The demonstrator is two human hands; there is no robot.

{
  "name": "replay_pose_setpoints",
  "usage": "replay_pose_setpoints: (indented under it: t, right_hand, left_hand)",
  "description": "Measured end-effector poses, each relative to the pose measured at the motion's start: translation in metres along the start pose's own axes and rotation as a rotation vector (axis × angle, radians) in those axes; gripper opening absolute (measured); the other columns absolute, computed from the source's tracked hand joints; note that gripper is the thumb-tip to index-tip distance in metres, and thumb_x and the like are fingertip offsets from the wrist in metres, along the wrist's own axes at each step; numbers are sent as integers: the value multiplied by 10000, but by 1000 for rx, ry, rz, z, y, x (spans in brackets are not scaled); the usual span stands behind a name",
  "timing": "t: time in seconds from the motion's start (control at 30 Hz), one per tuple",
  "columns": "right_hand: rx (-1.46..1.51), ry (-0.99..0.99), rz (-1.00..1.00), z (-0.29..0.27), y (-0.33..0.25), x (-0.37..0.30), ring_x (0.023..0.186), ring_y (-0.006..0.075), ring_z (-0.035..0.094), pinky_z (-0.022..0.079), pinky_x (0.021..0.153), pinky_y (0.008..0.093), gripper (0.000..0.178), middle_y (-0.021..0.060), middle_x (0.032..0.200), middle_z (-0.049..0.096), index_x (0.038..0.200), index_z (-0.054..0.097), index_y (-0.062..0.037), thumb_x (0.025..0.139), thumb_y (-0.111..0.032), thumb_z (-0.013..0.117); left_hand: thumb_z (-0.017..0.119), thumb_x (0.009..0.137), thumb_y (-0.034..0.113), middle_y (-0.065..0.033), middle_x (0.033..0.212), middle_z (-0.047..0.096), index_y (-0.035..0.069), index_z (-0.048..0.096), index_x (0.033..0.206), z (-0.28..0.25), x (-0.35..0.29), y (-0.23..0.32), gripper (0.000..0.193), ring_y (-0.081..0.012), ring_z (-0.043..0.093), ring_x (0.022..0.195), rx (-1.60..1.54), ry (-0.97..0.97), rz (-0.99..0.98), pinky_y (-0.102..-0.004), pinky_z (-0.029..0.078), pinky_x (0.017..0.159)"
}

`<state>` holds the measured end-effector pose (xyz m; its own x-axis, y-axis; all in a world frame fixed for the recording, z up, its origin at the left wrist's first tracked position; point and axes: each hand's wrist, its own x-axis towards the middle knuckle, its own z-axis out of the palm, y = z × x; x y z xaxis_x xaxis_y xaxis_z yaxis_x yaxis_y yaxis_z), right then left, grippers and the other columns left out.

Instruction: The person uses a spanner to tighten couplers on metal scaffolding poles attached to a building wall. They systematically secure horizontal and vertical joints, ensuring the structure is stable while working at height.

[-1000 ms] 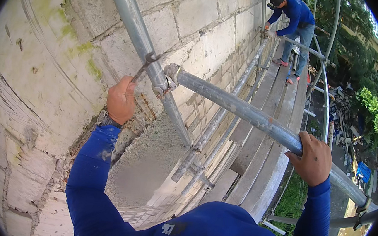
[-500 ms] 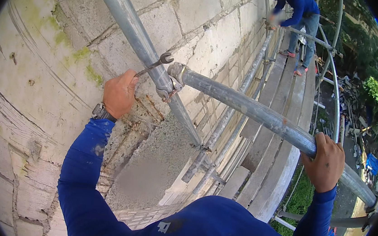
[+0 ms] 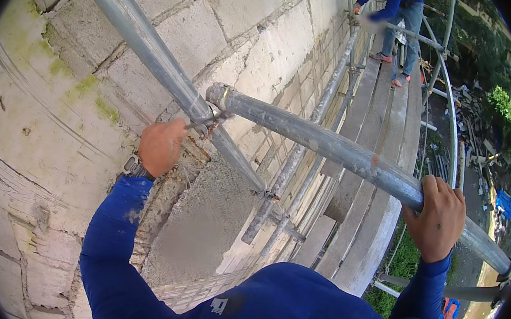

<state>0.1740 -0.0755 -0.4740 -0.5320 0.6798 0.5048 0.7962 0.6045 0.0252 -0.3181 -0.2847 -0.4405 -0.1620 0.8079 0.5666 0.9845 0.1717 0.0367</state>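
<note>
My left hand [image 3: 161, 147] is closed around the handle of a wrench [image 3: 215, 119], whose head lies at the clamp [image 3: 201, 131] on the slanting scaffold pipe [image 3: 150, 42]. How the jaw sits on the clamp's nut cannot be made out. A second steel pipe [image 3: 319, 136] runs from beside that clamp toward the lower right. My right hand [image 3: 437, 217] grips this pipe near its right end, fingers wrapped over the top. A watch [image 3: 133, 165] sits on my left wrist.
A block wall [image 3: 184, 36] rises along the left, with a rough mortar patch [image 3: 201, 216]. Scaffold planks [image 3: 363, 164] run away from me, and a co-worker in blue [image 3: 395, 13] stands at their far end. To the right, beyond the curved rail [image 3: 453, 117], the ground lies far below.
The wrench has come down from above the slanting pipe onto the clamp as my left hand turned. My right hand keeps its grip. The view has shifted slightly.
</note>
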Motion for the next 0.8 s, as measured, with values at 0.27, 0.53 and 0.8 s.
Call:
replay_pose_setpoints:
  t: [0.27, 0.53, 0.8]
  right_hand:
    - [29, -24, -14, -6, -2, 1, 747, 354, 648, 460, 726, 448, 388, 116, 788, 632, 833, 568, -76, 692, -272, 872]
    - [332, -548, -174, -25, -14, 49, 1015, 421, 696, 514, 941, 507, 719, 233, 1075, 710, 1305, 605, 4, 785, -400, 892]
    - [564, -81, -790, -24, -148, 221, 1335, 489, 557, 466, 1116, 489, 954, 393, 1387, 564, 1562, 345, 80, 949, -551, 716]
  left_hand:
    - [565, 1070, 302, -211, 725, 574, 34, 610, 949, -14, 1, 28, 297, -458, 578, 661, -185, 80, -66, -484, 426, 585]
    - [577, 1070, 244, -191, 708, 529, 14, 600, 951, 60, -40, 111, 260, -388, 545, 616, -795, 196, -158, -442, 417, 585]
    - [561, 1087, 272, -96, 623, 467, 17, 603, 939, 75, -91, 132, 298, -181, 451, 539, -916, 432, -370, -359, 378, 526]
